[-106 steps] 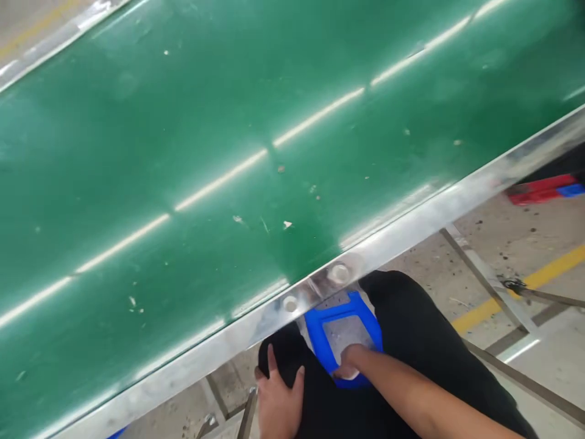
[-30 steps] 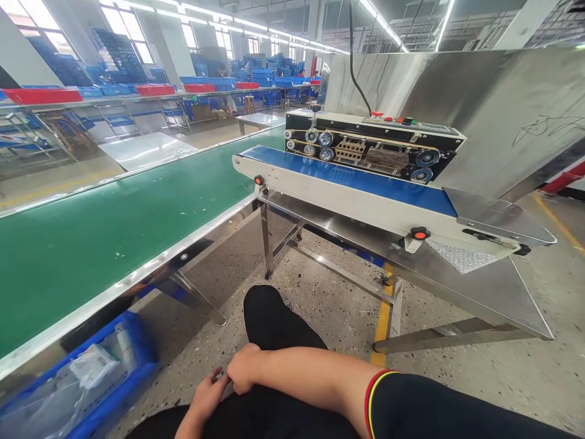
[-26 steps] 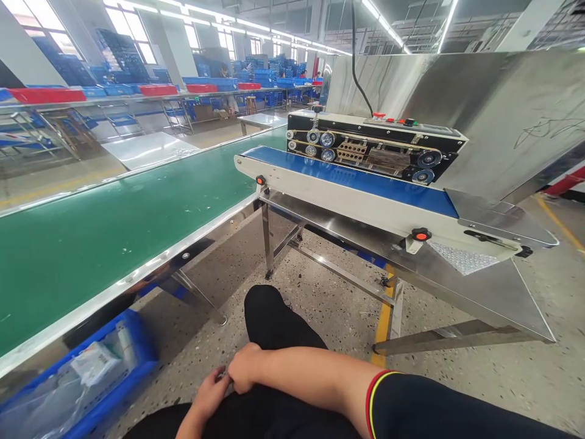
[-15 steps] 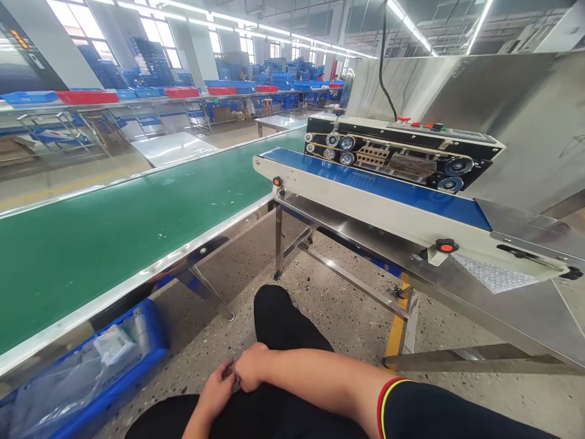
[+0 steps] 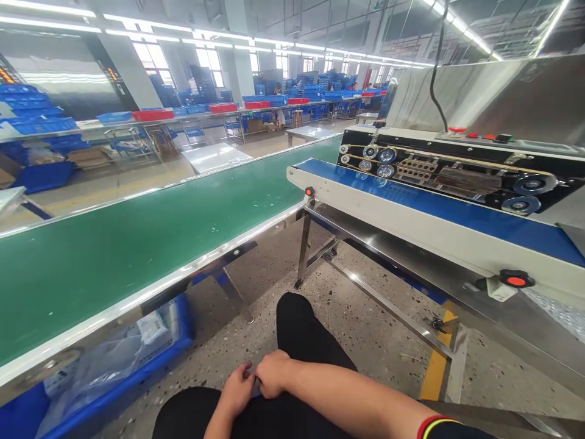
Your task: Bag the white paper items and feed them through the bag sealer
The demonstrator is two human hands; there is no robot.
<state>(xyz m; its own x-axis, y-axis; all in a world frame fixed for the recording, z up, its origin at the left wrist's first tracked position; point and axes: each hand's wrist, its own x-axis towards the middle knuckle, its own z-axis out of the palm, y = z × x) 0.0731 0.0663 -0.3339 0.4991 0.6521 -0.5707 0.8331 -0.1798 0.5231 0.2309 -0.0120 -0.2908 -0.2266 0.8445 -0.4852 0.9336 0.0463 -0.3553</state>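
Note:
My left hand (image 5: pixel 238 390) and my right hand (image 5: pixel 274 374) rest together over my lap, low in the middle of the view. Both are closed with loosely curled fingers, and their fingertips meet. Whether anything small lies between them is hidden. Black trousers (image 5: pixel 301 332) cover my legs beneath. Ahead and to the left runs a long green conveyor belt (image 5: pixel 150 235) with a metal edge. On the right stands a sealing machine (image 5: pixel 425 167) with rollers, and a narrow blue belt (image 5: pixel 439 204) passes along its front. Neither hand touches the belts.
Below the green belt, a blue crate (image 5: pixel 183 347) holds clear plastic bags (image 5: pixel 109 372). A metal stand (image 5: pixel 356 286) supports the machine, with a yellow piece (image 5: pixel 437 369) by its leg. Farther back, red bins (image 5: pixel 153 114) and blue bins line a long bench; a person sits there.
My view has turned to the left, so the belts and machine appear farther right. My hands remain together over my lap.

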